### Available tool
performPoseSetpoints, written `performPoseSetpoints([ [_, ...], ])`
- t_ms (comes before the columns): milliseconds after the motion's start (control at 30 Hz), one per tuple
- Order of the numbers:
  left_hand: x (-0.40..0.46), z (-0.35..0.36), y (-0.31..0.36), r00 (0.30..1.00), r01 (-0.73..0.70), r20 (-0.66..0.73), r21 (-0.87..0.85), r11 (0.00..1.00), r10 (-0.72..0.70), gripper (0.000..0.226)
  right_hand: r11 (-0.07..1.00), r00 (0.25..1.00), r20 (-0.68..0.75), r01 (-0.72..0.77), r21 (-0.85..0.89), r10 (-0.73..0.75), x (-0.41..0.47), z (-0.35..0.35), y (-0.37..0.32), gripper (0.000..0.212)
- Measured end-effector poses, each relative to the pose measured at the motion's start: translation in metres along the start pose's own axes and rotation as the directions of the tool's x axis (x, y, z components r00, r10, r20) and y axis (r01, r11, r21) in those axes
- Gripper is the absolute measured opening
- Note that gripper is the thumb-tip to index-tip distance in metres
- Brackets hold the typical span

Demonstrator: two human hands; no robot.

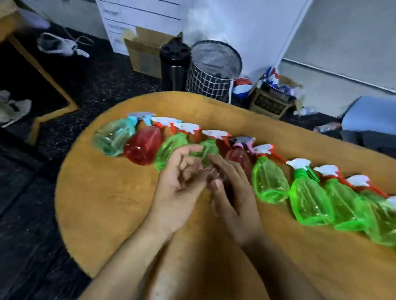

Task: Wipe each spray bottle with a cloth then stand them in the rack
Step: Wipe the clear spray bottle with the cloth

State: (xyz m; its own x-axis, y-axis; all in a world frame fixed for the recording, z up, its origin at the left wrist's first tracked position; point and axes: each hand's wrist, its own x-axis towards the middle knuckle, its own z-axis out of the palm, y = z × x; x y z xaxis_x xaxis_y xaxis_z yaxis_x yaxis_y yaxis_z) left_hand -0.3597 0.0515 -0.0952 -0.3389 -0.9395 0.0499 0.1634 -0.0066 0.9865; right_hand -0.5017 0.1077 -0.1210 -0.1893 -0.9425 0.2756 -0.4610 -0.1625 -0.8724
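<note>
Roughly ten spray bottles (269,181) lying on table (105,198), both hands' (180,187) grip unclear, blurred.

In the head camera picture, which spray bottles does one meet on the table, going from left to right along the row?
Pale blue bottle → red bottle → green bottle → green bottle behind the hands → dark red bottle → green bottle → green bottle → green bottle. Further right they overlap and blur.

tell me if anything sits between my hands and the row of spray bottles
Nothing visible does. The left hand and right hand hover right at the row of clear plastic spray bottles lying on the round wooden table, over a green bottle. No cloth or rack shows.
</note>
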Motion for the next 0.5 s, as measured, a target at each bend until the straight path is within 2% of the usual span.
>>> performPoseSetpoints([
  [133, -0.009, 0.034, -0.029, 0.999, -0.014, 0.040, -0.072, 0.997, 0.017, 0.041, 1.000, 0.998, -0.064, 0.013, 0.005, -0.013, -0.027, -0.021, 0.030, 0.051],
  [233, -0.024, 0.049, -0.033, 0.998, -0.014, 0.057, -0.087, 0.996, 0.019, 0.039, 0.996, 0.994, -0.107, 0.020, -0.083, -0.029, -0.048, -0.034, 0.034, 0.052],
  [367, -0.044, 0.055, -0.022, 0.997, -0.056, 0.056, -0.033, 0.998, 0.058, 0.039, 0.979, 0.991, -0.136, -0.020, -0.202, -0.008, -0.073, -0.043, 0.019, 0.059],
  [500, -0.068, 0.052, 0.000, 0.994, -0.103, 0.040, -0.062, 0.993, 0.106, 0.036, 0.950, 0.973, -0.209, 0.025, -0.311, -0.094, -0.090, -0.045, -0.011, 0.056],
])
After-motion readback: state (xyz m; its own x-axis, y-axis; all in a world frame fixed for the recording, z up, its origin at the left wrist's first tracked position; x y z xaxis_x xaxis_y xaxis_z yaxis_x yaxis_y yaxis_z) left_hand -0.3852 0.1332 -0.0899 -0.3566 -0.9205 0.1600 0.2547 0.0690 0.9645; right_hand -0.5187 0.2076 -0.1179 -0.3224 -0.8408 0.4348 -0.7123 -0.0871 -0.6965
